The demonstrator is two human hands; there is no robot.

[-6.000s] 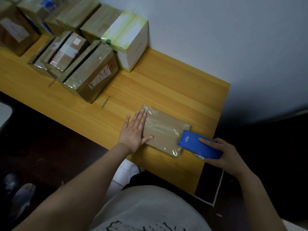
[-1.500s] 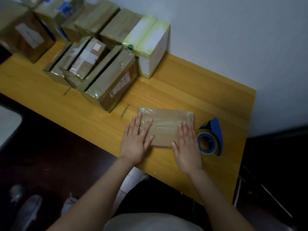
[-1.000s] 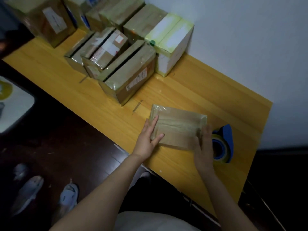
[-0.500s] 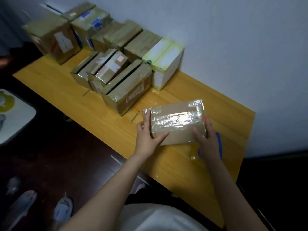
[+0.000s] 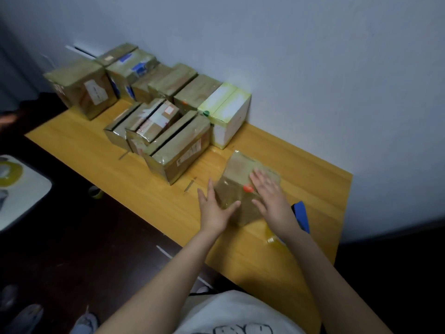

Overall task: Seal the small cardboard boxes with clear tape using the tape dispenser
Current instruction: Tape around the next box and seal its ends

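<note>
Our left hand (image 5: 213, 210) lies with straight fingers against the near-left side of the small box (image 5: 238, 169), and the thumb spreads toward its lower corner. Our right hand (image 5: 271, 198) is flat on the top-right face, with the fingers straight and pointing to 11 o'clock. Neither hand clamps anything; the open palms only press the box between them. The box stands on the table (image 5: 317, 184), shiny with tape, one corner toward us. We cannot tell if it rests fully flat.

We judge the step is to turn and settle the box and to rub the tape down. To do it well, we should keep the palms flat, push from the middle out to the edges, and hold the box firm with the left hand before the right one lets go.

The tape dispenser (image 5: 301, 213) lies at 4 o'clock from the box, half hidden by our right wrist. The other boxes (image 5: 178, 150) stand at 10 o'clock, near.
</note>
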